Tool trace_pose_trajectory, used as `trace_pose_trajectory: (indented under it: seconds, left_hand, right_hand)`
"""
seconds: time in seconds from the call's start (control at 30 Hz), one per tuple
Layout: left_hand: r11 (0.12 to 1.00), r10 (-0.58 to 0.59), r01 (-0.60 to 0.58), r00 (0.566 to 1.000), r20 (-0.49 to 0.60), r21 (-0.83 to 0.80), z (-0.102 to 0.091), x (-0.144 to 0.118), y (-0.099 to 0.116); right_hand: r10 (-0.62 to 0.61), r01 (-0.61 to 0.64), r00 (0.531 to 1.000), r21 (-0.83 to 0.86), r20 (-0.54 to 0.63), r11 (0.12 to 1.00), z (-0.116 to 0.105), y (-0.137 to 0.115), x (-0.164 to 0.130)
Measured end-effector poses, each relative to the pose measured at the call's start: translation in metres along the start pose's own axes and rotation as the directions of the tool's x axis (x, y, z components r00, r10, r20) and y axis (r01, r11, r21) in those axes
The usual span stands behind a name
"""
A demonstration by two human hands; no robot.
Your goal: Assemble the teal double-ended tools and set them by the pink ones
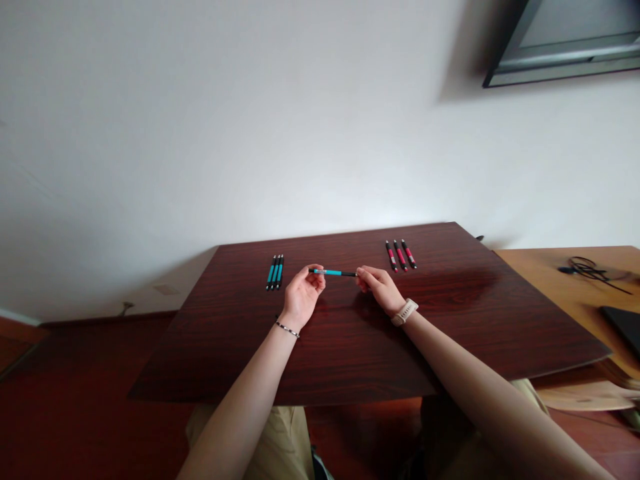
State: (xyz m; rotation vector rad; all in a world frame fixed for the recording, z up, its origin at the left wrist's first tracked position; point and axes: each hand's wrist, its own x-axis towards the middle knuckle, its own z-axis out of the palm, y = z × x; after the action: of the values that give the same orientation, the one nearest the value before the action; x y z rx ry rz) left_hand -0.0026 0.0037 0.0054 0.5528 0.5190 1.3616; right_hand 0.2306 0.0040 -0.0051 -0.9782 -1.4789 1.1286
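Observation:
A blue and black pen (333,273) is held level above the table, one end in each hand. My left hand (303,293), palm turned up, pinches its left end between thumb and fingers. At the black right end, the fingertips of my right hand (379,285) are closed on it. To the left, three blue and black pens (275,272) lie side by side on the dark wooden table (240,347). Three pink and black pens (400,255) lie in a slightly fanned row behind my right hand.
A white wall (250,133) rises behind the table. At the right stands a lighter wooden table (540,273) with a coiled black cable (587,269) and a dark flat object (623,327). A screen (575,40) hangs on the wall at the upper right.

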Motion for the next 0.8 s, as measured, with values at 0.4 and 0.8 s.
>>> trace_pose_trajectory:
  seconds: [0.4, 0.8]
  left_hand:
    - [1.000, 0.002, -0.002, 1.000, 0.005, -0.008, -0.0002, 0.0001, 0.0003]
    - [0.998, 0.000, -0.003, 0.999, 0.045, 0.069, 0.0033, -0.0030, -0.0002]
  right_hand:
    - [-0.010, 0.010, 1.000, 0.088, -0.005, 0.996, 0.0012, 0.0001, -0.0015]
    - [0.005, -0.008, 1.000, -0.094, -0.028, 0.996, 0.0011, 0.0048, 0.0003]
